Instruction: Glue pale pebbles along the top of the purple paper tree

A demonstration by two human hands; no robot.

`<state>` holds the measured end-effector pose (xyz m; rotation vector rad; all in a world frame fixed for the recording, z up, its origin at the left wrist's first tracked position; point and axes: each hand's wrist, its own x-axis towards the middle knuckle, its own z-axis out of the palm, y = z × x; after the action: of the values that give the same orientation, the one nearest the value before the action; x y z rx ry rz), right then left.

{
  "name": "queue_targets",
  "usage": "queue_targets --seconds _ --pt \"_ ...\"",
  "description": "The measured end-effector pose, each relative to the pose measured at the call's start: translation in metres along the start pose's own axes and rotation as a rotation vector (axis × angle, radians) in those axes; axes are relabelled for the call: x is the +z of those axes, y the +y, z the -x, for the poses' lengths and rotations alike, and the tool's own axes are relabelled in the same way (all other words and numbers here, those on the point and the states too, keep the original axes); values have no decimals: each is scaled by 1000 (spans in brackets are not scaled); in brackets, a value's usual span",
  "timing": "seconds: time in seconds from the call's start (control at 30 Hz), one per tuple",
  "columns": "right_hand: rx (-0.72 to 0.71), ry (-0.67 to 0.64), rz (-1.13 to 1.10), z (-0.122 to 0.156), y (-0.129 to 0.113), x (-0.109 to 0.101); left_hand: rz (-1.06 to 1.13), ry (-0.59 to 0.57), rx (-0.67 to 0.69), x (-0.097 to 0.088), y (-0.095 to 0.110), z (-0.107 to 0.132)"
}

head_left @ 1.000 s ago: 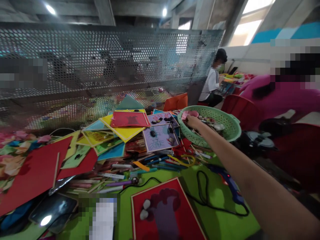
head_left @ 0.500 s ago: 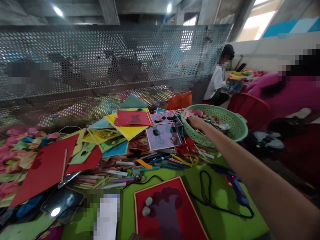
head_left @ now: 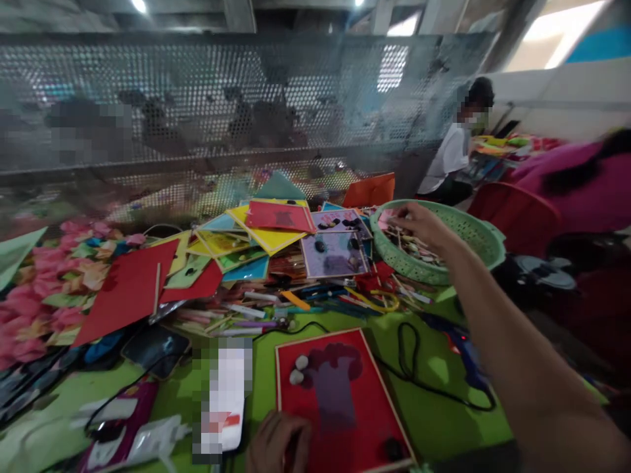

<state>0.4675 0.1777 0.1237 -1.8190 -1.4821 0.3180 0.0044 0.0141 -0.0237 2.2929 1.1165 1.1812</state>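
Note:
My right hand [head_left: 421,225] reaches into a green plastic basket [head_left: 476,230], over its left part. Its fingers are bent together above a jumble of small pieces; what they pinch, if anything, is too blurred to name. My left hand [head_left: 280,441] lies curled at the lower left edge of a red card [head_left: 365,430], and its fingertips are hidden. A purple tree trunk with a darker crown is on the card. Two pale pebbles [head_left: 298,369] sit beside the crown, and a dark stone [head_left: 393,449] lies in the lower right corner.
A glue gun [head_left: 466,355] with a looping black cord lies right of the card, under my forearm. Pens, sticks and decorated cards [head_left: 335,255] pile up behind. A phone [head_left: 227,397] and pink paper flowers [head_left: 29,302] are leftward. A person [head_left: 451,154] sits beyond the basket.
My right hand has risen from deep in the basket, its fingers now showing above the pieces. My left hand has come further into view at the card's edge. The view has shifted.

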Motion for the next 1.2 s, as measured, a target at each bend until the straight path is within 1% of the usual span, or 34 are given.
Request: queue_targets --seconds 0.03,0.1,0.13,0.17,0.23,0.33,0.4,0.43,0.53,0.63,0.77,0.9,0.97,1.07,1.2 --pt "-37 -45 -21 11 -11 5 15 -47 -13 -4 3 -1" --pt "-107 -174 -43 35 -32 23 34 -141 -25 -12 9 -4" --pt "-141 -237 -44 48 -41 35 42 -158 -30 -15 12 -5" --pt "-169 -316 -45 61 -49 49 44 -152 -36 -16 13 -6" --pt "-205 -462 -51 88 -60 81 40 -159 -62 -17 16 -6" --pt "-231 -559 -25 117 -68 124 53 -136 -67 -15 18 -5" --pt "-244 -576 8 127 -70 143 59 -136 -67 -14 19 -3" --pt "-252 -581 25 130 -70 148 59 -138 -70 -14 19 -3" --pt "-284 -598 70 131 -71 150 64 -142 -79 -13 18 -2" --pt "-294 -605 105 130 -72 139 66 -145 -78 -13 17 -1" --pt "-294 -581 162 131 -72 124 56 -134 -72 -12 17 0" --pt "-316 -550 206 133 -72 119 62 -132 -67 -13 18 0" --pt "-336 -550 224 134 -72 122 62 -132 -64 -13 18 0" --pt "-368 -554 252 138 -71 134 58 -130 -62 -13 18 0" --pt "-370 -505 289 141 -69 151 58 -110 -63 -13 21 -1"
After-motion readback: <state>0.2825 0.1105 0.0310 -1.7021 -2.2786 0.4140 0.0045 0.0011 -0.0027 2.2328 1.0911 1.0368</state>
